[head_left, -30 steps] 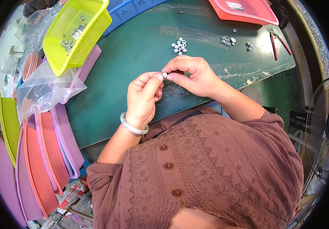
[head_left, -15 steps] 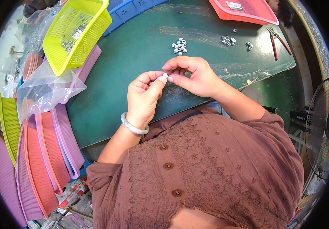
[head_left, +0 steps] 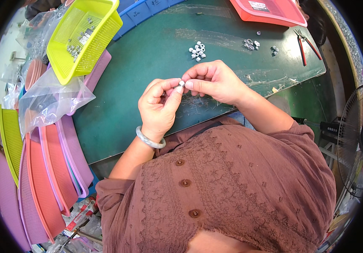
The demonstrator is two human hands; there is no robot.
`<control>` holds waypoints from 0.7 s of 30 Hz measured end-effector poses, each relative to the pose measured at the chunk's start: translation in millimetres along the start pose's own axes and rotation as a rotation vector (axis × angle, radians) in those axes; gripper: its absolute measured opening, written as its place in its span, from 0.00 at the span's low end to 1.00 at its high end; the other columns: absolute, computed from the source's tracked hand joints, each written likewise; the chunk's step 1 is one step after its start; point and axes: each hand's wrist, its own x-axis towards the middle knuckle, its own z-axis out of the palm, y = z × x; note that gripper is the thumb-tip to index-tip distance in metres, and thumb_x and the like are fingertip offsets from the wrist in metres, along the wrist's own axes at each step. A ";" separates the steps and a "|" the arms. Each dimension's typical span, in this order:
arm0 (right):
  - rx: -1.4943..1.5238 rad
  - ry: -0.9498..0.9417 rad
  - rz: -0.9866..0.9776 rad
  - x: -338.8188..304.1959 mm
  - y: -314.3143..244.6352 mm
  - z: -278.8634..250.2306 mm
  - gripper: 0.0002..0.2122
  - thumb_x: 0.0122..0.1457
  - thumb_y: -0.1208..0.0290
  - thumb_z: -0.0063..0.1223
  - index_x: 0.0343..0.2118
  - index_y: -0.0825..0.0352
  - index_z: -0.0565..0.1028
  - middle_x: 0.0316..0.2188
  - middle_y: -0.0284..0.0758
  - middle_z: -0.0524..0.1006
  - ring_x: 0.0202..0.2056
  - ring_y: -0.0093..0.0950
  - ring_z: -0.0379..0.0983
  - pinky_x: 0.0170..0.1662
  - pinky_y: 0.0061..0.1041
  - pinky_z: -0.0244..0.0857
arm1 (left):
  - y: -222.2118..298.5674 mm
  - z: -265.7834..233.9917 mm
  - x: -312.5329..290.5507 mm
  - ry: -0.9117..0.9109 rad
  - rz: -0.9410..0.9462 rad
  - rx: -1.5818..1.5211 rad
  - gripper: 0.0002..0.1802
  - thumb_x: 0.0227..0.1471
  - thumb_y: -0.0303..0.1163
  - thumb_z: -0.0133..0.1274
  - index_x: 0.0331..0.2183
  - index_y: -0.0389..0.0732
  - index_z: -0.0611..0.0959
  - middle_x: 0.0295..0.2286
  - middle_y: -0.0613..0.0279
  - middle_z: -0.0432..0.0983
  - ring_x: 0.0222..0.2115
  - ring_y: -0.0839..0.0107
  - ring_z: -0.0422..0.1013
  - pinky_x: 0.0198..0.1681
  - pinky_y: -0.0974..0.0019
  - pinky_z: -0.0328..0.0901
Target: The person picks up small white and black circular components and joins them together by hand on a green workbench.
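My left hand (head_left: 159, 105) and my right hand (head_left: 213, 80) meet above the near edge of the green table (head_left: 148, 55). Between their thumbs and forefingers they pinch one small white and grey part (head_left: 181, 84). A pale bangle (head_left: 149, 139) circles my left wrist. Beyond the hands lies a small heap of the same white parts (head_left: 197, 50). Two smaller clusters of parts (head_left: 251, 43) (head_left: 275, 49) lie further right.
A yellow mesh basket (head_left: 84, 38) with small parts stands at the far left, over a clear plastic bag (head_left: 51, 101). Stacked pink, orange and yellow trays (head_left: 42, 168) fill the left. A red tray (head_left: 270, 12), red-handled pliers (head_left: 305, 42) and a fan (head_left: 354, 139) sit right.
Both hands stay together over the table edge; the fingers have shifted slightly around the small part. Nothing else has moved.
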 end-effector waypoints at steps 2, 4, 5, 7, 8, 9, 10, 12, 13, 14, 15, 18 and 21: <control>0.006 0.004 -0.016 0.3 1.3 0.1 0.08 0.52 0.72 0.51 0.32 0.70 0.74 0.24 0.29 0.75 0.24 0.15 0.67 0.27 0.13 0.62 | -0.9 -0.3 0.0 -0.004 0.020 0.009 0.08 0.43 0.18 0.53 0.30 0.34 0.79 0.22 0.68 0.67 0.21 0.84 0.61 0.24 0.81 0.59; 0.014 0.010 -0.035 0.6 2.6 0.3 0.07 0.52 0.73 0.51 0.32 0.71 0.74 0.25 0.30 0.75 0.25 0.15 0.68 0.28 0.13 0.62 | -1.7 -1.0 -0.1 -0.007 0.034 0.022 0.08 0.43 0.18 0.53 0.31 0.34 0.79 0.21 0.69 0.67 0.21 0.84 0.61 0.24 0.81 0.58; 0.018 0.014 -0.047 0.9 3.2 0.4 0.07 0.52 0.74 0.51 0.32 0.71 0.74 0.25 0.30 0.75 0.25 0.15 0.68 0.29 0.14 0.63 | -2.0 -1.5 -0.1 -0.008 0.038 0.030 0.08 0.43 0.18 0.53 0.31 0.34 0.79 0.21 0.69 0.66 0.21 0.84 0.61 0.24 0.81 0.58; 0.022 0.024 -0.077 1.2 4.8 0.9 0.07 0.52 0.75 0.51 0.32 0.72 0.74 0.26 0.31 0.75 0.26 0.15 0.68 0.30 0.14 0.64 | -2.9 -3.2 -0.7 -0.021 0.020 0.033 0.08 0.43 0.18 0.53 0.32 0.34 0.78 0.23 0.69 0.66 0.22 0.84 0.61 0.25 0.82 0.58; 0.022 0.029 -0.095 1.1 5.6 1.7 0.06 0.52 0.76 0.51 0.32 0.72 0.74 0.26 0.31 0.75 0.27 0.16 0.68 0.31 0.15 0.64 | -3.2 -4.5 -1.6 -0.034 -0.001 0.029 0.09 0.44 0.17 0.52 0.32 0.33 0.78 0.24 0.69 0.67 0.23 0.84 0.62 0.26 0.82 0.58; 0.023 0.034 -0.114 1.0 6.4 2.3 0.06 0.51 0.76 0.51 0.32 0.72 0.74 0.26 0.31 0.75 0.27 0.16 0.69 0.32 0.15 0.64 | -3.6 -5.2 -2.2 -0.046 -0.022 0.024 0.09 0.45 0.17 0.51 0.33 0.32 0.77 0.25 0.69 0.67 0.25 0.84 0.62 0.28 0.83 0.58; 0.000 0.042 -0.139 0.8 7.4 2.6 0.06 0.52 0.76 0.51 0.31 0.73 0.74 0.26 0.31 0.75 0.28 0.16 0.69 0.32 0.16 0.64 | -4.4 -5.0 -2.4 -0.040 -0.039 0.013 0.09 0.45 0.17 0.51 0.33 0.32 0.77 0.26 0.69 0.68 0.25 0.85 0.62 0.28 0.83 0.58; -0.045 0.059 -0.189 0.6 9.2 2.8 0.06 0.52 0.76 0.51 0.31 0.73 0.74 0.26 0.31 0.75 0.29 0.17 0.69 0.33 0.16 0.65 | -5.9 -4.2 -2.4 -0.029 -0.073 -0.009 0.08 0.45 0.18 0.51 0.32 0.33 0.77 0.26 0.70 0.69 0.24 0.85 0.62 0.28 0.83 0.58; -0.091 0.069 -0.203 0.1 8.9 3.2 0.06 0.52 0.76 0.51 0.31 0.73 0.74 0.26 0.31 0.75 0.28 0.17 0.69 0.33 0.16 0.65 | -5.9 -3.9 -2.6 -0.026 -0.091 -0.018 0.07 0.45 0.18 0.52 0.32 0.33 0.77 0.26 0.70 0.69 0.24 0.85 0.62 0.28 0.83 0.58; -0.137 0.080 -0.216 -0.6 8.1 3.5 0.06 0.52 0.76 0.50 0.31 0.72 0.74 0.26 0.31 0.75 0.28 0.17 0.69 0.33 0.16 0.65 | -5.3 -3.5 -2.9 -0.022 -0.110 -0.028 0.07 0.45 0.19 0.52 0.31 0.33 0.77 0.25 0.70 0.70 0.24 0.85 0.62 0.28 0.83 0.58; -0.184 0.090 -0.231 -1.1 6.8 4.0 0.06 0.52 0.76 0.50 0.31 0.72 0.74 0.25 0.31 0.75 0.28 0.17 0.69 0.33 0.16 0.65 | -4.0 -3.4 -3.4 -0.019 -0.127 -0.038 0.06 0.46 0.19 0.52 0.31 0.34 0.78 0.25 0.70 0.70 0.23 0.85 0.62 0.29 0.83 0.58; -0.359 0.096 -0.356 -2.2 5.0 3.4 0.05 0.51 0.77 0.51 0.30 0.71 0.73 0.24 0.32 0.75 0.27 0.17 0.69 0.31 0.17 0.64 | -1.7 -4.1 -3.6 -0.031 -0.182 -0.078 0.05 0.46 0.21 0.52 0.30 0.34 0.78 0.24 0.71 0.71 0.22 0.86 0.61 0.27 0.84 0.57; -0.457 0.123 -0.444 -2.1 5.4 3.8 0.04 0.50 0.78 0.52 0.29 0.70 0.73 0.23 0.34 0.74 0.25 0.20 0.71 0.28 0.18 0.64 | 0.9 -5.1 -3.7 -0.039 -0.242 -0.145 0.05 0.46 0.21 0.52 0.30 0.34 0.78 0.24 0.71 0.71 0.21 0.87 0.61 0.24 0.84 0.55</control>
